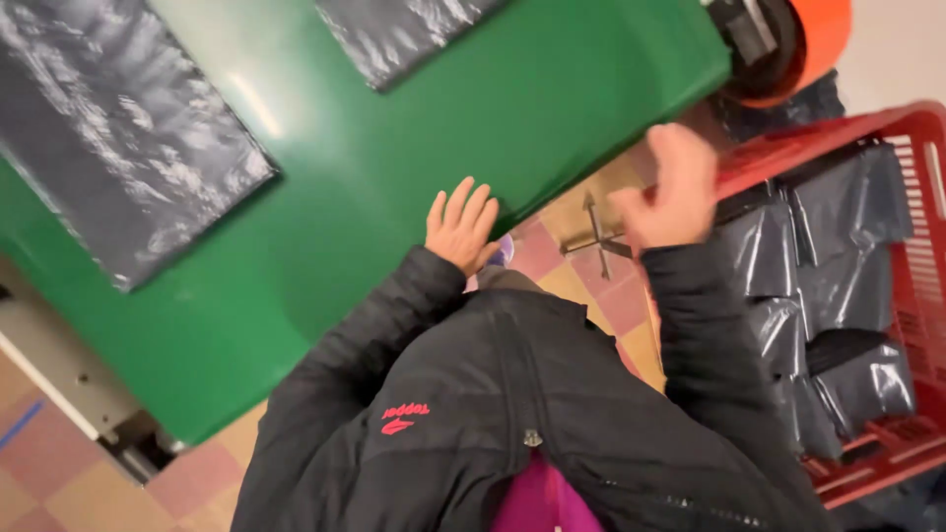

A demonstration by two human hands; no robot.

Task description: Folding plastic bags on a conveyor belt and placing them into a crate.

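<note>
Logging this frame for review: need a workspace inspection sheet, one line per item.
Surface: green table, glossy.
Job's things: grey plastic bags packed in a red basket.
Clutter: two grey plastic sheets on the table; orange tape roll at its corner.
Grippers: left hand open, flat at the table edge; right hand blurred, raised beside the basket, grip unclear.
Cables: nothing seen.
Surroundings: checked tile floor; black jacket.
</note>
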